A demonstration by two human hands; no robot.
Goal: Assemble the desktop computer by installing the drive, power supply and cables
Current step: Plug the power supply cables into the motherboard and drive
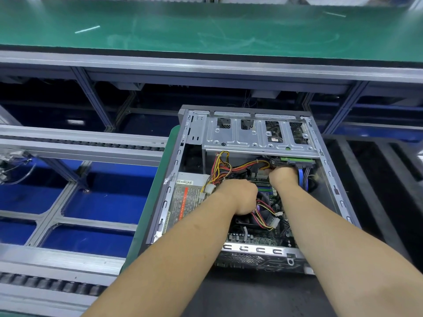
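Case [329,179] open on desk [251,294]; drive [295,161] seated under bay. Right hand [282,177] curled at drive's power plug; left hand [239,197] gripped on wire bundle [263,211]. Plug best aligned squarely, pressed straight; slack kept off fan.

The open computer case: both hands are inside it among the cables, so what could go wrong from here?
1. The right hand reaches to the drive under the drive cage; its fingers are hidden, so a connector might go in crooked.
2. The left hand holds the power supply wires just above the CPU fan; loose wires could settle on the fan.
3. The blue cable beside the right wrist might get pulled.
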